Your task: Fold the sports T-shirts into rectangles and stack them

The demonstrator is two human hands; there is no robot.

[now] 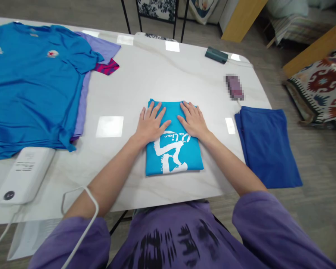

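A bright blue T-shirt (173, 153), folded into a neat rectangle with white lettering facing up, lies on the white table in front of me. My left hand (151, 125) rests flat on its upper left part, fingers spread. On the upper right part lies my right hand (193, 120), also flat with the fingers apart. Both palms press on the cloth without gripping it. The lower part of the folded shirt shows between and below my forearms.
Spread shirts, a blue one (39, 82) on top of a purple one (106, 48), cover the table's left side. A white power bank (26, 173) with a cable is near them. Folded dark blue cloth (266, 145) overhangs the right edge. A phone (235, 87) lies behind it.
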